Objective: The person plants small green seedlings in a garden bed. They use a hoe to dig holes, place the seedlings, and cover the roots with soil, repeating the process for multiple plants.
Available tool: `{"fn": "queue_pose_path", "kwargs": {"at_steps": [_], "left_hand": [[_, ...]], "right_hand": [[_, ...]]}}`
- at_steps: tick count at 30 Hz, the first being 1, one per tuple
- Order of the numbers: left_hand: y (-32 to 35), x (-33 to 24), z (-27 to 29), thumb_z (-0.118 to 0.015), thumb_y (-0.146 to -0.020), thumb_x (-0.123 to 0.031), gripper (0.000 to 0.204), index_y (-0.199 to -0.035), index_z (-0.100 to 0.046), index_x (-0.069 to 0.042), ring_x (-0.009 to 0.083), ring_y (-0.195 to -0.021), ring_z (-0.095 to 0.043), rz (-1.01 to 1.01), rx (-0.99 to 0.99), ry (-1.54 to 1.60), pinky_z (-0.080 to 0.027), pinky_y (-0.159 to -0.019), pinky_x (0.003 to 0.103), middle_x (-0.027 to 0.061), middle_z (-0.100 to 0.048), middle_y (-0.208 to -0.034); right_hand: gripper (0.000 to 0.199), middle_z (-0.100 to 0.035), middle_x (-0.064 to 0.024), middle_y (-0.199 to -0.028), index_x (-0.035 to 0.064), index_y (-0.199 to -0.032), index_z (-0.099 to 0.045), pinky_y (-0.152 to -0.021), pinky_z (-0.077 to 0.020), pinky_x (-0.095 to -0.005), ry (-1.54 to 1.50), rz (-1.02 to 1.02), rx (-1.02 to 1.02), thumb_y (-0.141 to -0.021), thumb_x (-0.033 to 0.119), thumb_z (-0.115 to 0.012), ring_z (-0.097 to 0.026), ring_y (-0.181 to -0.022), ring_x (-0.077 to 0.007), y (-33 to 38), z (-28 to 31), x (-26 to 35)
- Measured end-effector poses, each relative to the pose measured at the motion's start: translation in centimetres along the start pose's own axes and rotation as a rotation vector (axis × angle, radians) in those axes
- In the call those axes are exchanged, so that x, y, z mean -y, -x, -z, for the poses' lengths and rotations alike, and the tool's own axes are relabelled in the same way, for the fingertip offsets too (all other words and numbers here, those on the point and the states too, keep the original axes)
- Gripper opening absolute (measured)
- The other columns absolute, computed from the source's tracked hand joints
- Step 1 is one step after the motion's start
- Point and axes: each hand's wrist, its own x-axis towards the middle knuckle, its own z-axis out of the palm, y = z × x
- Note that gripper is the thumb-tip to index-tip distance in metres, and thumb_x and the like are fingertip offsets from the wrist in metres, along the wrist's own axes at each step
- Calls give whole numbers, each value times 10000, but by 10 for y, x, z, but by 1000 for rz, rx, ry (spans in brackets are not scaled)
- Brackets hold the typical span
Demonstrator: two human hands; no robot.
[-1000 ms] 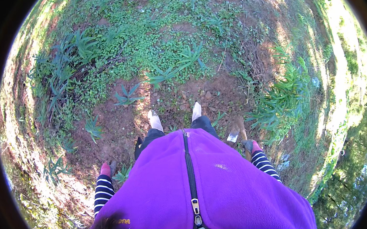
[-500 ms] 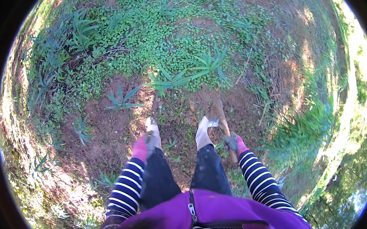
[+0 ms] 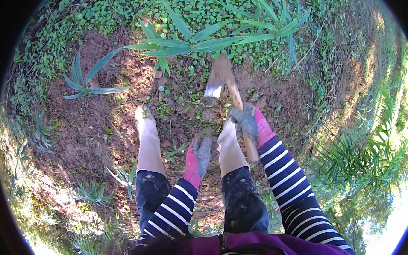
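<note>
My right hand (image 3: 244, 119), in a muddy grey glove with a pink cuff, is closed around the wooden handle (image 3: 234, 95) of a short hoe. The hoe's metal blade (image 3: 214, 89) hangs above the soil, ahead of my right boot. Its handle end sticks out below my fist. My left hand (image 3: 201, 153), gloved the same way, is low between my legs, close to small weeds; its fingers are blurred and foreshortened, so their grip is unclear. Long-leaved green plants (image 3: 190, 46) stand just beyond the hoe head.
My pale boots (image 3: 147, 133) are planted apart on reddish-brown soil (image 3: 93, 135). A low green ground cover (image 3: 122, 8) spreads ahead. Another long-leaved plant (image 3: 84, 86) grows at the left. Dense leafy growth (image 3: 364, 159) stands at the right, with dry stalks (image 3: 309, 50) nearby.
My right hand has moved forward and left, bringing the hoe up over the soil ahead. My left hand has moved right, from beside my left leg to between the legs. The view has shifted closer.
</note>
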Motion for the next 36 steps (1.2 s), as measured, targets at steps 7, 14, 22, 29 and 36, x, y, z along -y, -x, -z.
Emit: {"fn": "queue_pose_path", "kwargs": {"at_steps": [7,14,22,29,36], "left_hand": [[5,-48,-13,-566,-1009,-228,350,-1310,-518,-57,103,-858,-596,0,-26,99,-500,-713,246,52,-635,-1056],[-3,-35,-4,-586,-999,-254,386,-1334,-513,-77,119,-937,-597,-63,-85,63,-493,-801,253,46,-620,-1135],[5,-23,-20,-571,-1002,-194,436,-1415,-464,-99,103,-1012,-565,24,-100,-27,-462,-859,253,2,-595,-1188],[0,-29,-19,-541,-1010,-108,454,-1442,-411,-65,107,-1055,-542,-109,-254,-59,-465,-906,245,54,-560,-1198],[-5,-9,0,-434,-1061,-326,465,-1455,-410,-80,172,-1124,-555,-148,-68,168,-466,-982,291,89,-555,-1273]], "right_hand": [[164,-537,14,-662,105,-971,-550,-431,-416,-247,-2,560,-187,-958,255,-616,-491,-493,-87,-81,-17,67],[265,-534,-17,-658,89,-946,-533,-432,-403,-276,140,43,-243,-960,346,-592,-498,-513,-98,-36,-30,-43],[245,-525,6,-621,113,-979,-504,-376,-389,-252,-360,450,-82,-971,330,-616,-478,-432,-91,-35,-40,29],[271,-509,21,-617,102,-1007,-531,-382,-382,-246,-146,117,-204,-1004,372,-544,-461,-431,-85,-31,-91,-8],[285,-509,21,-612,87,-1052,-537,-378,-368,-247,-386,299,-111,-996,366,-558,-459,-428,-87,6,-50,15]]}}
